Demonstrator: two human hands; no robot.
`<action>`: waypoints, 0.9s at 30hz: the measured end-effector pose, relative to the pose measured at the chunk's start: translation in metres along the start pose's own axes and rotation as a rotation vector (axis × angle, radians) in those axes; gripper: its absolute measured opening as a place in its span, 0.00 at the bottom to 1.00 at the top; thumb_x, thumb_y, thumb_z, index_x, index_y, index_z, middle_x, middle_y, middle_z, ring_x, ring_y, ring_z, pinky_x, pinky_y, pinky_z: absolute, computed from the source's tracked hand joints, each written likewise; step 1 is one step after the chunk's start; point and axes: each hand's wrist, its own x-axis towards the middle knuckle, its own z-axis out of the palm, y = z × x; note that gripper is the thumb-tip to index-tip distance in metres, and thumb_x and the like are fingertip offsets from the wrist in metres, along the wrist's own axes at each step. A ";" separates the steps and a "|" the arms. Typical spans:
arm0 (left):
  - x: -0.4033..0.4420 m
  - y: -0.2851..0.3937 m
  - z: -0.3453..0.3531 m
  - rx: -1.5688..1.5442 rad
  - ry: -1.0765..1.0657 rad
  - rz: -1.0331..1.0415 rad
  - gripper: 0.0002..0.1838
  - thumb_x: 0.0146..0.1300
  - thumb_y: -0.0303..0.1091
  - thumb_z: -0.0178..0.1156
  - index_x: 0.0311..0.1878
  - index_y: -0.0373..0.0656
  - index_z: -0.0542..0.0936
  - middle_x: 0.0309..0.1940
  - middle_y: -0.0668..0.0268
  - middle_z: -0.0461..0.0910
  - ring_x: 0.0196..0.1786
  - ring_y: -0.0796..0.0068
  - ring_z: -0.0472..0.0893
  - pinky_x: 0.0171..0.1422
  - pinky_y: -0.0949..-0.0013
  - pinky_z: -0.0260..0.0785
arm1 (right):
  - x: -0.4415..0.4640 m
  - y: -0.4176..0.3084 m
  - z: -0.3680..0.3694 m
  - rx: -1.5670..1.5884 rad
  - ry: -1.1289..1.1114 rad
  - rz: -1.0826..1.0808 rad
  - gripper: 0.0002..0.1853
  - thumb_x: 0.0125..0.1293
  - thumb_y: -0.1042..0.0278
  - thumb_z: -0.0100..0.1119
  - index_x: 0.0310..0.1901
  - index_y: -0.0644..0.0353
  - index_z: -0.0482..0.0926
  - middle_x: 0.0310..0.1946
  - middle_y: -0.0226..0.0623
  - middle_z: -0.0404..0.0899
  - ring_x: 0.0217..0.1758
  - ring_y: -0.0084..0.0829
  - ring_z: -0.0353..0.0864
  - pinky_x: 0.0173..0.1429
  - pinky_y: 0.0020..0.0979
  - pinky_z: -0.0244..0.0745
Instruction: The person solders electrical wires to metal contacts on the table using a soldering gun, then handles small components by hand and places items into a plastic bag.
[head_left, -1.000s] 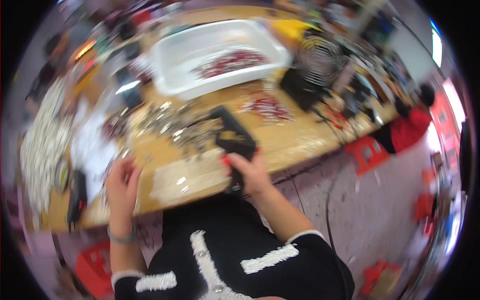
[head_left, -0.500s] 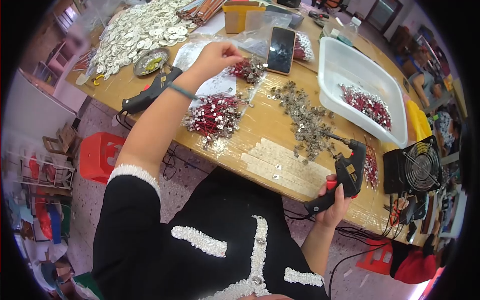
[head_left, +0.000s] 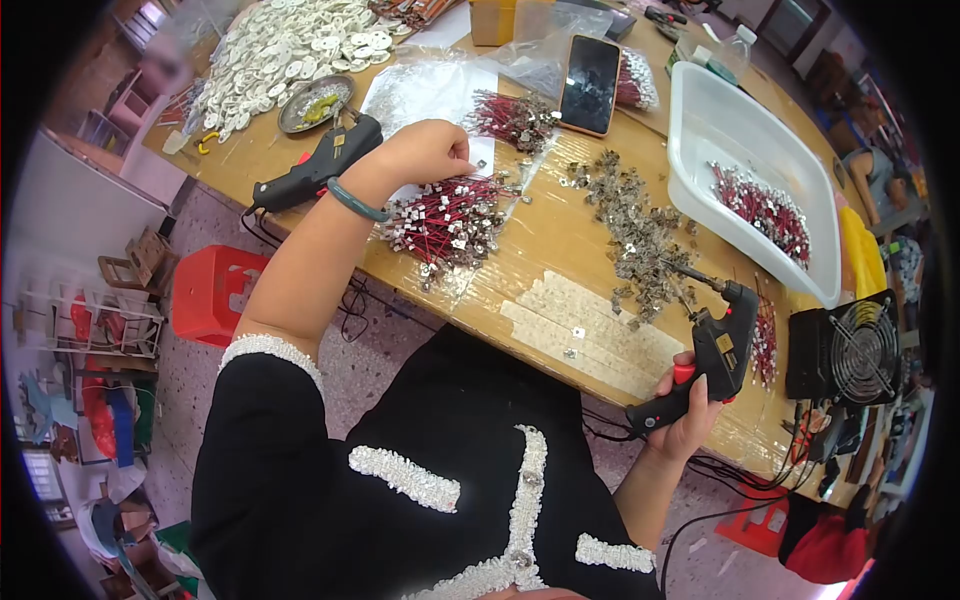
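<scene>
My right hand point(head_left: 688, 420) is wrapped around the handle of a black soldering gun point(head_left: 722, 350) with a red trigger. The gun's tip points left, close to a heap of small metal clips point(head_left: 635, 235). Fingers pinched together, my left hand point(head_left: 432, 152) hovers at the far edge of a pile of short red wires point(head_left: 445, 225) with whitish metal ends. A tiny silvery bit shows by its fingertips, but I cannot make out what they hold. Behind it lies a second bunch of red wires point(head_left: 512, 122) with metal clips.
A second black gun point(head_left: 325, 165) lies beneath my left forearm. Around the table are a heap of white discs point(head_left: 290, 55), a small round dish point(head_left: 292, 112), a phone point(head_left: 590, 85), a white tub point(head_left: 745, 225) holding red wires, a fan point(head_left: 850, 350) and pale strips point(head_left: 590, 335).
My left hand has come back from the farther wire bunch to the nearer pile, its fingers still pinched. The right hand keeps its hold on the soldering gun. The view has shifted slightly.
</scene>
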 end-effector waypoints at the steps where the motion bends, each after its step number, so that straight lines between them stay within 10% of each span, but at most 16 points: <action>1: -0.001 -0.003 0.001 -0.037 -0.013 0.024 0.10 0.53 0.37 0.65 0.29 0.40 0.80 0.23 0.63 0.80 0.27 0.69 0.78 0.33 0.68 0.70 | 0.000 0.000 0.000 0.003 -0.002 0.001 0.18 0.67 0.67 0.50 0.56 0.65 0.65 0.41 0.45 0.74 0.28 0.27 0.73 0.30 0.23 0.70; 13: -0.014 0.004 -0.001 -0.572 0.436 0.270 0.02 0.68 0.26 0.49 0.40 0.40 0.69 0.31 0.67 0.76 0.35 0.82 0.75 0.44 0.79 0.66 | -0.002 0.000 -0.001 -0.012 0.004 -0.027 0.18 0.68 0.68 0.48 0.56 0.66 0.65 0.42 0.45 0.74 0.29 0.27 0.73 0.31 0.23 0.70; 18: -0.048 0.059 -0.005 -0.426 0.508 0.314 0.05 0.69 0.26 0.46 0.46 0.41 0.68 0.23 0.71 0.67 0.28 0.84 0.66 0.32 0.78 0.59 | -0.003 0.002 -0.003 -0.027 0.013 -0.041 0.18 0.68 0.68 0.48 0.56 0.67 0.65 0.43 0.45 0.74 0.30 0.27 0.73 0.31 0.23 0.70; 27: -0.099 0.128 0.085 -0.424 0.034 0.480 0.05 0.62 0.24 0.52 0.41 0.38 0.71 0.35 0.55 0.75 0.38 0.53 0.76 0.43 0.62 0.69 | -0.031 -0.001 0.002 -0.203 0.006 -0.036 0.21 0.64 0.70 0.51 0.56 0.70 0.66 0.43 0.49 0.75 0.32 0.30 0.75 0.35 0.28 0.73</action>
